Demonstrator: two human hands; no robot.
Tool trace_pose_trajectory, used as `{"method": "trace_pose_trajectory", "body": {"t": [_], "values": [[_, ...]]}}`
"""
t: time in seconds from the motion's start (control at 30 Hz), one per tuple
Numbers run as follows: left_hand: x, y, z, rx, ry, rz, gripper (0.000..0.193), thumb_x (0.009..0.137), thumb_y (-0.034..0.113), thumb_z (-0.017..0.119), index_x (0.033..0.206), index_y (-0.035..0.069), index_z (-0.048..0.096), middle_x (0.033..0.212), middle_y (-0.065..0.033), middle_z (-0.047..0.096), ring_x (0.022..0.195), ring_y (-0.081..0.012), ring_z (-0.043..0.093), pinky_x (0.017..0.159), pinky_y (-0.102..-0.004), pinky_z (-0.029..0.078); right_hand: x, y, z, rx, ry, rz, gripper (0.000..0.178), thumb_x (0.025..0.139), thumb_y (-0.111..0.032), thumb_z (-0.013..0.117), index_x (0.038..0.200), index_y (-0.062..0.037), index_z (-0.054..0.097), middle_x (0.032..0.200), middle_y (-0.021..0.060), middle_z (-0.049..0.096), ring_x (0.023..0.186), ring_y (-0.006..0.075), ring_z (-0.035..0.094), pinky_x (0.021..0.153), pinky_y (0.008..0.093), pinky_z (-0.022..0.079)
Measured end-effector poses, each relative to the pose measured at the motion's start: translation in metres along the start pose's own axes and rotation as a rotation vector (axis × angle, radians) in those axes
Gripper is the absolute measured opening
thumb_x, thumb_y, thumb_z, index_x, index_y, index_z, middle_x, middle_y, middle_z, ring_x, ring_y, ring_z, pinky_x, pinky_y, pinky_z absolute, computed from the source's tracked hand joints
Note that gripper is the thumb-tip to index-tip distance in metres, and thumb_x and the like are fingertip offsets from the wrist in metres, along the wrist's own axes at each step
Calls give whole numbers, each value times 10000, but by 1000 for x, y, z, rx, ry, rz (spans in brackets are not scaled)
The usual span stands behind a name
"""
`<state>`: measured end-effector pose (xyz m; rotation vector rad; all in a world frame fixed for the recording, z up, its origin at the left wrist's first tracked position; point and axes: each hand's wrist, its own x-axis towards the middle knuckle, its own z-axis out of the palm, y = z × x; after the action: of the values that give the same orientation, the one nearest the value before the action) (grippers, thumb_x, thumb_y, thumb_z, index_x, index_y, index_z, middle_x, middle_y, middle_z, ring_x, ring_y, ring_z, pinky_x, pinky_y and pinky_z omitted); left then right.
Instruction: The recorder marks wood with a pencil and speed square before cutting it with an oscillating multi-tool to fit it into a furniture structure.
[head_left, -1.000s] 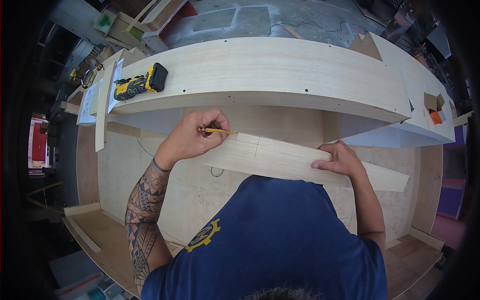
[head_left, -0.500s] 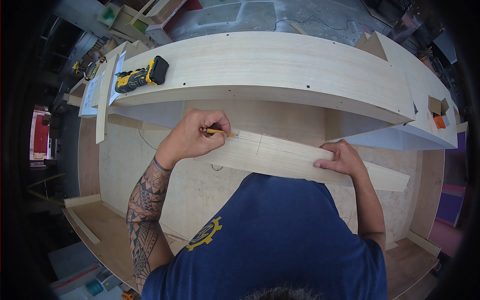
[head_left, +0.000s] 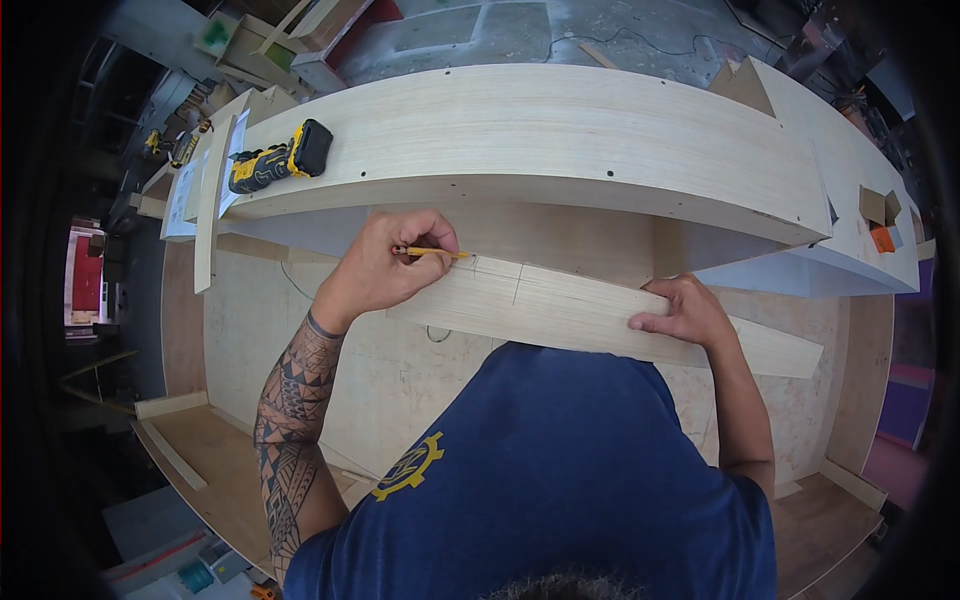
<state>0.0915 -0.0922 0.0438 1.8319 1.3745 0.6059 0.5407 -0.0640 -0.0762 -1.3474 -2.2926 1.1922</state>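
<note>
My left hand [head_left: 392, 258] pinches a yellow pencil [head_left: 428, 252], its tip at the far edge of a long pale wooden board [head_left: 580, 312]. Pencil lines cross the board just right of the tip, one of them running over much of its width. Farther right, my right hand [head_left: 686, 312] grips the same board, thumb on top and fingers over its far edge. The board slants down to the right in front of my dark blue shirt; my left hand covers part of its left end.
A big wooden cabinet frame [head_left: 520, 120] spans the far side, bearing a yellow and black cordless drill [head_left: 282, 157] and a narrow wood strip [head_left: 212, 205]. A small open carton [head_left: 880, 215] sits at the right. Wooden side panels [head_left: 186, 325] rise around a plywood surface [head_left: 300, 330].
My left hand and the pencil have shifted slightly up and to the left along the board's far edge. My right hand keeps its grip on the board.
</note>
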Motion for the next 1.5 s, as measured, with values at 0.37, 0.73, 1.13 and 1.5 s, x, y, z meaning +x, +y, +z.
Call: {"method": "trace_pose_trajectory", "body": {"t": [0.37,0.73,1.13,1.5], "values": [[-1,2,-3,77,-103,-34,96,884,70,718,957,9,731,815,-24,759,749,-98,703,699,-262,546,2,-5,-4,-21,-23,-5,578,770,-574,955,921,-31,830,618,174,652,569,320,650,606,422,501],[-2,-1,3,17,-83,-81,84,898,63,688,951,1,708,806,-42,754,758,-101,712,713,-261,562,-1,-9,-4,-8,-52,27,587,778,-588,948,880,-28,807,620,171,650,576,320,651,606,427,495],[11,-9,-6,-763,601,373,228,1162,165,528,1280,-3,625,1095,-134,735,905,-186,737,824,-367,637,-5,-52,-95,-272,127,85,586,766,-525,968,991,-2,833,712,162,715,579,240,649,590,395,492],[9,-36,6,-782,892,239,272,1188,231,543,1251,11,690,1002,-56,712,843,-132,681,778,-308,585,53,-78,-208,-246,69,-16,609,832,-522,936,1073,30,846,825,159,798,778,231,761,743,372,567]]}}
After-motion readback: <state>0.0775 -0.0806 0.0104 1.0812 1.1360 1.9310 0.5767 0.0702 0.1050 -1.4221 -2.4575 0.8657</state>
